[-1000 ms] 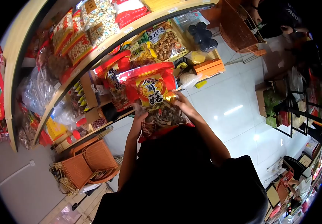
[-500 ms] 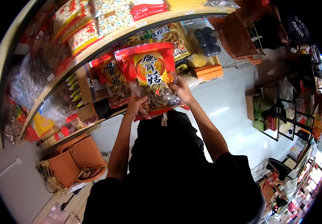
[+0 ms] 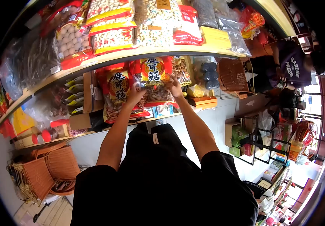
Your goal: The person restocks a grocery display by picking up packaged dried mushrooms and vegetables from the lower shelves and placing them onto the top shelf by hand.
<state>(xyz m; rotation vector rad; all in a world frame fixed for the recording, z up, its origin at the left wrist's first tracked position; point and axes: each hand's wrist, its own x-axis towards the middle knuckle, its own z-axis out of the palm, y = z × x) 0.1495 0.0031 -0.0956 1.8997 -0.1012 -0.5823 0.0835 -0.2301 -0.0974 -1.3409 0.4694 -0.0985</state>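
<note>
A red bag of dried mushrooms (image 3: 154,71) with a yellow label and black Chinese characters sits upright on the lower shelf, its top edge under the upper shelf board. My left hand (image 3: 135,95) grips its lower left side, fingers curled at the clear window. On the right side, my right hand (image 3: 175,87) holds the bag's edge. Close by on the left stands a matching bag (image 3: 118,86), partly covered by my left hand and forearm. Behind the held bag's right side shows another bag of dried mushrooms (image 3: 181,70).
The upper shelf (image 3: 132,54) carries several bags of dry goods. Dark round items in clear wrap (image 3: 209,71) and an orange box (image 3: 203,101) are to the right. Wicker baskets (image 3: 42,169) stand at lower left. A person in a dark shirt (image 3: 294,64) is at upper right.
Both hands have moved the bag forward and away from my body, in under the upper shelf beside the matching bag. My view has shifted, showing more of the upper shelf.
</note>
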